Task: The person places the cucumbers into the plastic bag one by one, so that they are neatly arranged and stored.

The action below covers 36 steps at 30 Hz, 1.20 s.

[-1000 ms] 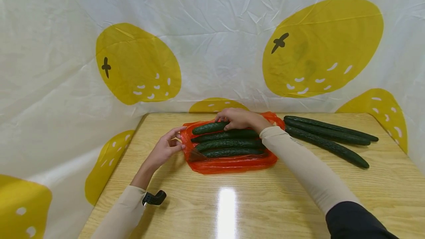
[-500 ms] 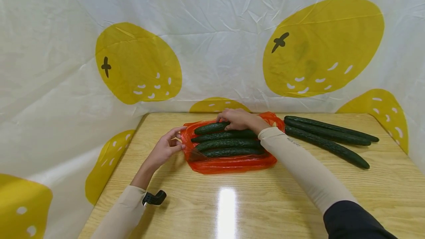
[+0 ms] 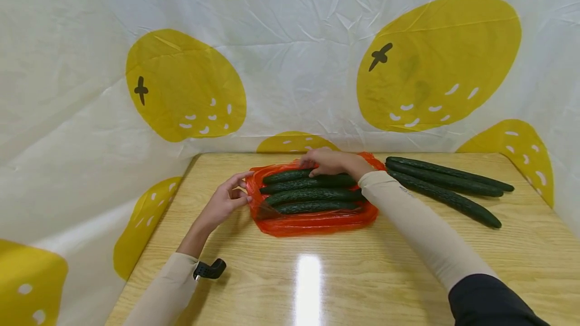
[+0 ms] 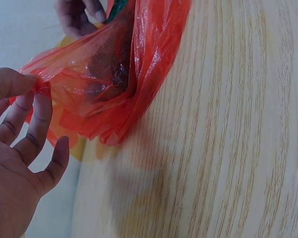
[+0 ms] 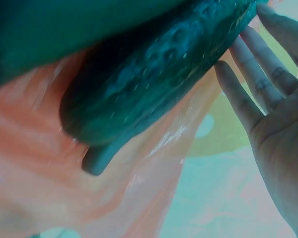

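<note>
My left hand pinches the left edge of a red plastic bag between thumb and fingers; the gathered film shows in the left wrist view. Several dark green cucumbers lie side by side in the bag's mouth, among them a near cucumber. Over the back of the bag reaches my right hand, at the farthest cucumber. In the right wrist view its nearly straight, spread fingers have their tips right at the side of a bumpy cucumber. The right hand hides part of the farthest one.
Three loose cucumbers lie right of the bag on the wooden table. Behind and to the left hangs a pale sheet with yellow fruit prints, close to the table's back edge. A black strap piece sticks out from the left wrist.
The farthest cucumber has settled lower, closer against the others in the bag. My right hand has shifted slightly right along it. The left hand keeps its place at the bag's edge.
</note>
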Available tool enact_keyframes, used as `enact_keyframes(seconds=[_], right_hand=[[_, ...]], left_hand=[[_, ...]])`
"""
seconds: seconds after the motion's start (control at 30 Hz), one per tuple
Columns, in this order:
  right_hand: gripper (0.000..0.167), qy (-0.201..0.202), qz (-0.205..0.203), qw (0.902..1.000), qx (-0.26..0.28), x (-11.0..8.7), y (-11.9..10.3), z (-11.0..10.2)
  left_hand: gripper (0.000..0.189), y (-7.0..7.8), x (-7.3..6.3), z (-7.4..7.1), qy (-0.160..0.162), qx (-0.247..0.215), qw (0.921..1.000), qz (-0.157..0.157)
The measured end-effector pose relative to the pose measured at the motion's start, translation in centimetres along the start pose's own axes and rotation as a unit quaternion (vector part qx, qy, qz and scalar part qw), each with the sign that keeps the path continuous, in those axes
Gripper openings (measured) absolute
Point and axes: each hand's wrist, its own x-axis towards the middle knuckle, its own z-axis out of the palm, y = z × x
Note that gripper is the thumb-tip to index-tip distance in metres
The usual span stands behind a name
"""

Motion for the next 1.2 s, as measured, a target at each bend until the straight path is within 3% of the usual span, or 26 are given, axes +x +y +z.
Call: enact_keyframes(seconds=[0.23, 0.63, 1.2], right_hand=[[0.05, -0.009, 0.02, 0.9964, 0.082, -1.8, 0.5, -0.6], [0.062, 0.0, 0.045, 0.99, 0.134, -4.8, 0.6, -1.6], [0.061, 0.031, 0.04, 0.9891, 0.138, -9.9, 1.2, -2.8]], left_hand=[[0.063, 0.0, 0.0, 0.1, -0.002, -0.005, 1.0, 0.004], [0.063, 0.2, 0.1, 0.2, -0.005, -0.004, 1.0, 0.003], [0.063, 0.6, 0.2, 0.4, -0.006, -0.013, 0.9999, 0.006]])
